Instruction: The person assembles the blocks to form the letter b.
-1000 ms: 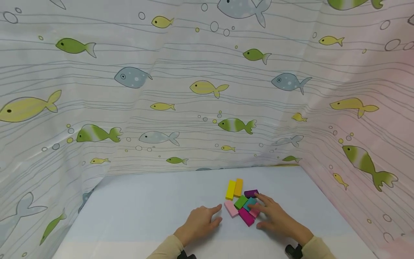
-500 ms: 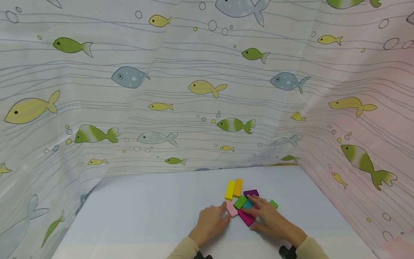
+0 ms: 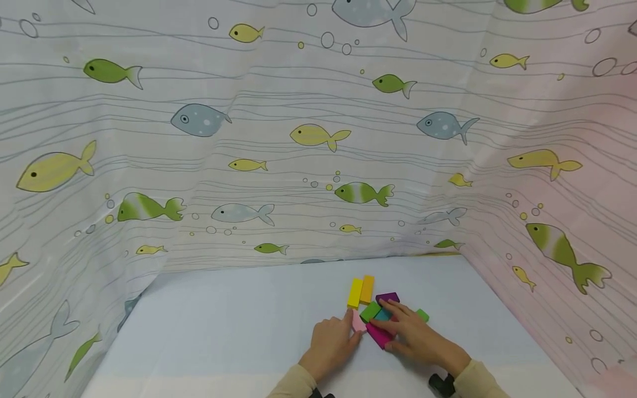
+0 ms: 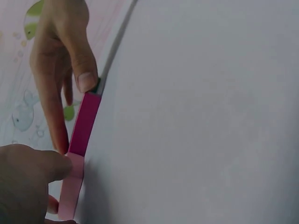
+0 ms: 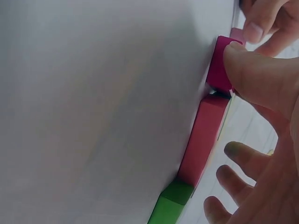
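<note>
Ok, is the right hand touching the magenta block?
Touching. The right wrist view shows the right hand with its thumb tip against the magenta block, no gap visible.

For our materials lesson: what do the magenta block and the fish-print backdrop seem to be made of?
Magenta block: perhaps painted wood or plastic; smooth, evenly coloured faces, no visible grain. Fish-print backdrop: probably fabric or thin plastic sheeting, fairly matt; soft creases show.
</note>
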`<state>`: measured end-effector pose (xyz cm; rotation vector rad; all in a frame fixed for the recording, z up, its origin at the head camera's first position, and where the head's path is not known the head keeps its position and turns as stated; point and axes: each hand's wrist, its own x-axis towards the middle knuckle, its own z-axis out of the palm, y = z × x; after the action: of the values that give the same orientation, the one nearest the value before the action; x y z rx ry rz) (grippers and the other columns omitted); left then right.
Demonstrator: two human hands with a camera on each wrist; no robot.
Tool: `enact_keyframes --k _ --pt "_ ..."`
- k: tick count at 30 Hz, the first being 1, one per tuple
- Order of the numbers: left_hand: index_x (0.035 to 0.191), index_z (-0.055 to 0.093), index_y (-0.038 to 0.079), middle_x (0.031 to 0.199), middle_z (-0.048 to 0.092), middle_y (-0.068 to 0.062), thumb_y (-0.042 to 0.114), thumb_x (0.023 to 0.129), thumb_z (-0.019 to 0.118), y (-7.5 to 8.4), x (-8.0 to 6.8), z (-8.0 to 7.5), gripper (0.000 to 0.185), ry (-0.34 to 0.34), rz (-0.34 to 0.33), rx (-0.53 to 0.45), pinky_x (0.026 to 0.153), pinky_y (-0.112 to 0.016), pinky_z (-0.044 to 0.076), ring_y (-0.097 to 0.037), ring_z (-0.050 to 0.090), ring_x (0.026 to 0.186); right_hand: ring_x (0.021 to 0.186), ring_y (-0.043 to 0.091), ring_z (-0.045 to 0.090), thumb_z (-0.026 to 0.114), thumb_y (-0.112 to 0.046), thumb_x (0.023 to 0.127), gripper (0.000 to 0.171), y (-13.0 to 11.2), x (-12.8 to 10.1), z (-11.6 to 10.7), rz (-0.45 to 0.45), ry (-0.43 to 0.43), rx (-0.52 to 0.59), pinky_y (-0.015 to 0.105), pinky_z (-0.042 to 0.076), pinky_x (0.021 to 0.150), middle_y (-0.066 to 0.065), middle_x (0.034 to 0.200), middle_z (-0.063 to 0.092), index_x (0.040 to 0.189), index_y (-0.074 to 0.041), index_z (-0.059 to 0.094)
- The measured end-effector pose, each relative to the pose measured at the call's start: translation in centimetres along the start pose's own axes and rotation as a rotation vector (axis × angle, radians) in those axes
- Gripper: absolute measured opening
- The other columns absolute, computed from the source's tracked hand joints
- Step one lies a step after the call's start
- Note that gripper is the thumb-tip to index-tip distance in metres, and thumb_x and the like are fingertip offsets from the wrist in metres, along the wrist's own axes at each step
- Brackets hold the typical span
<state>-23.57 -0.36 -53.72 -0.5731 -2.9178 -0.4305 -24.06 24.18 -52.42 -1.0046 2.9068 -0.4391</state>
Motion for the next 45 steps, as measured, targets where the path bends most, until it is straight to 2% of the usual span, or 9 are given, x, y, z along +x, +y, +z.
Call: enact_keyframes --k 7,10,14,19,23,28,34,39,45 --pt "0.131 0.061 0.011 0.059 0.056 -0.003 0.046 0.092 0.066 -0.1 0.2 0.1 0.053 0.055 0.011 0.021 0.046 -0.029 0.041 -0.018 0.051 0.049 0.142 0.040 0.032 0.067 -0.043 0.092 0.056 -0.3 0.2 0.0 -0.058 0.030 -0.053 0.065 0.036 0.105 0.012 0.161 0.028 0.144 -0.034 0.051" --pt "0.131 0.062 0.012 0.062 0.059 -0.004 0.046 0.092 0.066 -0.2 0.2 0.1 0.053 0.045 -0.001 0.006 0.047 -0.030 0.043 -0.018 0.054 0.051 0.142 0.042 0.032 0.068 -0.040 0.092 0.056 -0.5 0.4 0.0 -0.079 0.033 -0.047 0.067 0.034 0.105 0.015 0.160 0.030 0.145 -0.033 0.051" --pt "0.129 0.064 0.013 0.062 0.060 -0.003 0.047 0.091 0.066 -0.3 0.0 0.1 0.051 0.043 0.008 -0.006 0.047 -0.030 0.043 -0.018 0.054 0.052 0.141 0.044 0.033 0.069 -0.041 0.090 0.054 -0.9 0.4 -0.1 -0.062 0.020 -0.036 0.068 0.033 0.106 0.016 0.158 0.033 0.142 -0.031 0.055" --pt "0.129 0.065 0.010 0.064 0.062 -0.004 0.048 0.091 0.065 -0.3 -0.2 0.0 0.054 0.040 0.020 0.019 0.050 -0.030 0.044 -0.019 0.057 0.055 0.140 0.043 0.034 0.069 -0.043 0.090 0.049 -1.1 0.2 -0.2 -0.054 0.023 -0.049 0.067 0.033 0.106 0.016 0.157 0.035 0.136 -0.028 0.062" --pt "0.131 0.064 0.011 0.060 0.056 -0.001 0.051 0.092 0.063 -0.4 -0.5 -0.6 0.056 0.014 0.020 0.049 0.048 -0.028 0.041 -0.016 0.050 0.052 0.141 0.043 0.032 0.070 -0.041 0.090 0.050 -1.2 0.2 -0.1 -0.059 0.030 -0.037 0.068 0.032 0.106 0.016 0.158 0.034 0.138 -0.027 0.060" --pt "0.131 0.065 0.013 0.054 0.047 0.003 0.052 0.092 0.063 -0.8 -0.9 -1.3 0.055 -0.012 0.030 0.041 0.045 -0.025 0.036 -0.013 0.041 0.048 0.143 0.042 0.030 0.070 -0.042 0.090 0.053 -1.3 0.3 0.1 -0.048 0.022 -0.037 0.069 0.032 0.106 0.014 0.158 0.033 0.140 -0.031 0.057" --pt "0.132 0.064 0.014 0.056 0.051 0.001 0.052 0.090 0.065 -1.3 -1.0 -1.4 0.056 -0.038 0.010 0.030 0.050 -0.029 0.044 -0.015 0.047 0.051 0.145 0.039 0.027 0.069 -0.050 0.088 0.054 -1.8 0.7 0.1 -0.015 -0.023 -0.043 0.068 0.030 0.108 0.011 0.160 0.033 0.139 -0.037 0.057" --pt "0.132 0.065 0.015 0.056 0.052 0.002 0.055 0.090 0.064 -2.0 -1.3 -1.4 0.058 -0.061 0.002 0.018 0.049 -0.027 0.042 -0.014 0.046 0.050 0.145 0.037 0.028 0.071 -0.051 0.086 0.056 -2.4 0.8 0.1 -0.025 -0.027 -0.054 0.067 0.032 0.107 0.010 0.160 0.031 0.139 -0.040 0.056" --pt "0.129 0.067 0.017 0.068 0.067 -0.001 0.057 0.088 0.065 -3.3 -1.6 -1.8 0.058 -0.033 0.004 0.045 0.046 -0.029 0.041 -0.015 0.053 0.053 0.146 0.037 0.026 0.073 -0.050 0.085 0.055 -3.2 1.1 0.2 -0.061 0.004 -0.021 0.066 0.032 0.107 0.012 0.161 0.029 0.136 -0.038 0.059"
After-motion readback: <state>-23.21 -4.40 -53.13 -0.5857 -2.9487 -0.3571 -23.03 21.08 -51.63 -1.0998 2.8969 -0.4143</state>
